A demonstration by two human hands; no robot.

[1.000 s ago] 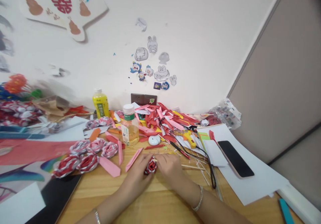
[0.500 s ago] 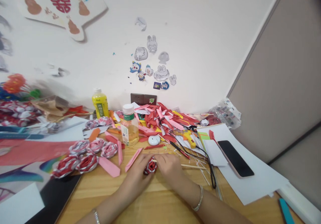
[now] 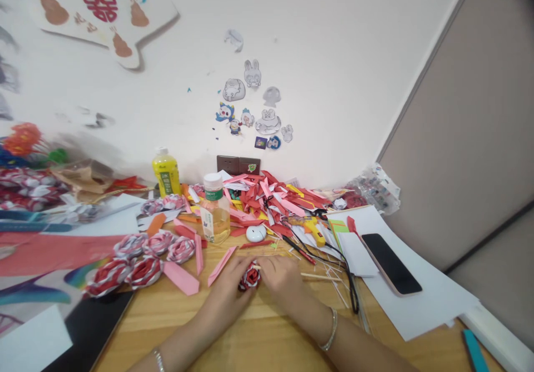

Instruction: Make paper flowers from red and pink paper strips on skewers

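A red and white rolled-paper rose (image 3: pixel 251 277) sits low over the wooden table, its spiral face showing. My left hand (image 3: pixel 231 284) is closed around its left side. Against its right side lies my right hand (image 3: pixel 280 278), fingers bent and closed. A pale tip shows between its fingertips and the rose. To the right of that hand, a thin wooden stick (image 3: pixel 321 277) juts out in line with the tip, as if it runs through the grip; the middle is hidden. A folded pink paper strip (image 3: pixel 221 265) lies just left of my left hand.
Finished paper roses (image 3: pixel 146 271) lie to the left. Behind stand a tea bottle (image 3: pixel 215 211) and a yellow bottle (image 3: pixel 166 173), near a heap of folded strips (image 3: pixel 267 194). A white earbud case (image 3: pixel 256 233), yellow glue gun (image 3: pixel 315 231), black cord (image 3: pixel 354 291) and phone (image 3: pixel 391 263) are around.
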